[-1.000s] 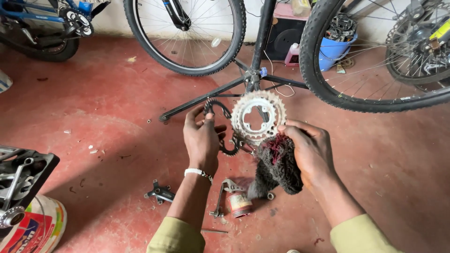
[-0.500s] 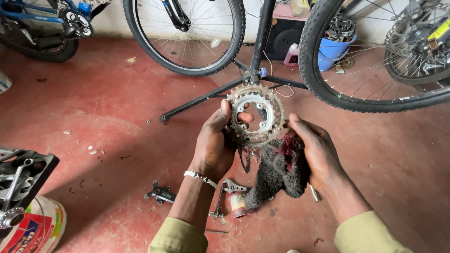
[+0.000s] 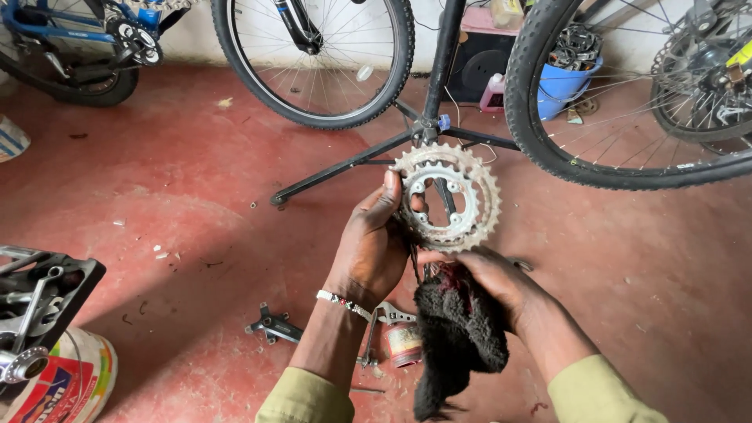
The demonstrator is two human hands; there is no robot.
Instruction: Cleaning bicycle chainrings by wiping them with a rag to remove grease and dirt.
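My left hand (image 3: 372,247) grips a silver toothed bicycle chainring set (image 3: 448,196) by its left edge and holds it upright above the red floor. My right hand (image 3: 497,286) sits just below the chainring and clutches a dark, greasy rag (image 3: 458,337) that hangs down from the palm. The rag's top touches the chainring's lower rim. A beaded bracelet (image 3: 345,304) circles my left wrist.
A black repair stand (image 3: 427,117) spreads its legs on the floor behind the chainring. Bicycle wheels (image 3: 313,55) (image 3: 619,102) stand at the back. A multi-tool (image 3: 274,327), a wrench (image 3: 392,315) and a small tin (image 3: 403,345) lie under my arms. A tool tray (image 3: 35,286) is at left.
The chainring has risen and turned more face-on to the camera. My left hand shifted its grip to the ring's left edge, and the rag dropped lower under it.
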